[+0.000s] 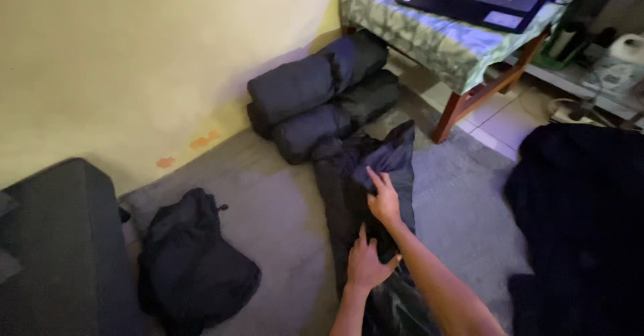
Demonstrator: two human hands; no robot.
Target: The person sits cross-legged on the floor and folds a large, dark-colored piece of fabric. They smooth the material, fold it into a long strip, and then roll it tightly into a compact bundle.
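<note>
A long dark garment lies stretched out on the grey carpet, running away from me. My right hand rests on it farther out, fingers pinching a fold of the bluish-grey fabric near its far end. Closer to me, my left hand presses flat on the garment, fingers spread. Both forearms reach in from the bottom edge.
Several rolled dark bundles are stacked against the yellow wall. A crumpled dark cloth heap lies at left beside a dark cushion. A small wooden table with a patterned cover carries a laptop. A large dark mass fills the right.
</note>
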